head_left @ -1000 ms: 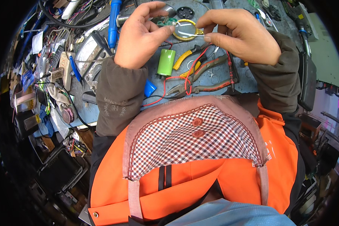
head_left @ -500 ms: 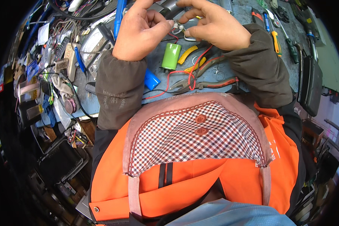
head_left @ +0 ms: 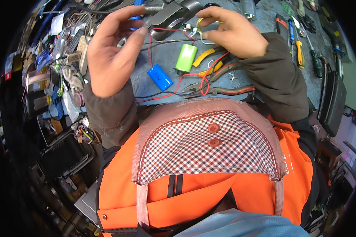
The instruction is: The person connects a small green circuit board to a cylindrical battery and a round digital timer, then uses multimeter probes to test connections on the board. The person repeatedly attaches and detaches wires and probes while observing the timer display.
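My left hand [head_left: 116, 53] is raised over the bench with thumb and fingers apart and holds nothing; part of a blue rod [head_left: 137, 17] shows behind its fingers. My right hand [head_left: 235, 33] pinches a thin yellow and white wire [head_left: 200, 33] near small white connectors [head_left: 188, 27]. A red wire runs from the connectors in an arc down to a blue battery pack [head_left: 160, 77] lying on the bench. To its right is a green cylindrical cell [head_left: 186, 57] with a red lead at its top. Beside it lie yellow-handled pliers [head_left: 203, 57] and red-handled pliers [head_left: 235, 91].
A grey metal tool body [head_left: 176, 17] lies beyond my hands. Screwdrivers [head_left: 300, 53] and a red-and-black cutter [head_left: 281, 25] lie at the right. Clutter with cables and a rag [head_left: 72, 78] fills the left side. A black case [head_left: 331, 98] sits at the right edge.
My left hand has drawn away from the connectors, leftward and nearer to me, and its fingers have parted. The blue battery pack now shows fully. My right hand stays near the connectors.
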The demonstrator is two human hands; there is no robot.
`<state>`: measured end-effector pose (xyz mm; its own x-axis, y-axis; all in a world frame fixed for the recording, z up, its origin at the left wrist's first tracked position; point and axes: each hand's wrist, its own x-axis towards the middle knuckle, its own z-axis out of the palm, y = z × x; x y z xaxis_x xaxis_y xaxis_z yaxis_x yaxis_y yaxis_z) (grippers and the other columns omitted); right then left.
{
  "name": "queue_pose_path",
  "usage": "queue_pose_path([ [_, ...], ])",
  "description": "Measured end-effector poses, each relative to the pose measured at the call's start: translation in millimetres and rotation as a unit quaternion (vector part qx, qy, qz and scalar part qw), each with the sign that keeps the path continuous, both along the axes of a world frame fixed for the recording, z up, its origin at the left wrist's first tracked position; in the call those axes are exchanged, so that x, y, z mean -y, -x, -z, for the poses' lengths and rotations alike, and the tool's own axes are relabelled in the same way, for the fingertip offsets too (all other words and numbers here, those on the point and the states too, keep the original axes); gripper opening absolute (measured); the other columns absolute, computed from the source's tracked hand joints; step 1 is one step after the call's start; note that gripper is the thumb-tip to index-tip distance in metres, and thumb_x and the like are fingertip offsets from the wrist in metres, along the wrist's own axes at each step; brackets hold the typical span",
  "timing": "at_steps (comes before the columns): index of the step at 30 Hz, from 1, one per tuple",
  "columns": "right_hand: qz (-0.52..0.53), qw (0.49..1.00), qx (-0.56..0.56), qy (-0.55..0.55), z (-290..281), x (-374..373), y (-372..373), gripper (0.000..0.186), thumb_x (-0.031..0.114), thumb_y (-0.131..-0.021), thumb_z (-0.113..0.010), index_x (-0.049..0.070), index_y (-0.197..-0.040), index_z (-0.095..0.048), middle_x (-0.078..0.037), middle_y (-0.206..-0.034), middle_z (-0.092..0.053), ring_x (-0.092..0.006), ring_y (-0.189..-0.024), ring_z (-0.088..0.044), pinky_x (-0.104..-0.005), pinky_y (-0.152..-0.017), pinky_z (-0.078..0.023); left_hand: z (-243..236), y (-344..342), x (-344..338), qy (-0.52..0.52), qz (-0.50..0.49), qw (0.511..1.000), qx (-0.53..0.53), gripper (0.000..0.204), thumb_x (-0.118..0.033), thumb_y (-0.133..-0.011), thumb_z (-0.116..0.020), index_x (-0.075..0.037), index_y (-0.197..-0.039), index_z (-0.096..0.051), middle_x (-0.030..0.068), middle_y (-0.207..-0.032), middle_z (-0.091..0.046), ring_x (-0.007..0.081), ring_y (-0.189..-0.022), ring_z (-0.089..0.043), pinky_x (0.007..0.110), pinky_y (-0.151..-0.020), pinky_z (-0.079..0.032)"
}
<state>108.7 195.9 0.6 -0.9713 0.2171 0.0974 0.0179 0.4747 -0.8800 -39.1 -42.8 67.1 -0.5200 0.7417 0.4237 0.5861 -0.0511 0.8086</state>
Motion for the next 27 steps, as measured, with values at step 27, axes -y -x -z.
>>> queue_pose_path([
  [27,0.08,0.991,-0.005,0.106,-31.9,-17.6,-5.8,0.025,0.004,-0.091,-0.069,-0.007,-0.115,-0.067,-0.006,-0.087,-0.069,-0.0102,-0.072,-0.063,-0.0258,-0.063,-0.051,28.6,-57.1,36.7,0.15,-0.067,0.985,-0.051,0.02,-0.003,-0.09,-0.07,0.002,-0.109,-0.07,0.0093,-0.094,-0.065,0.0138,-0.067,-0.06,0.027,-0.06,-0.048],
])
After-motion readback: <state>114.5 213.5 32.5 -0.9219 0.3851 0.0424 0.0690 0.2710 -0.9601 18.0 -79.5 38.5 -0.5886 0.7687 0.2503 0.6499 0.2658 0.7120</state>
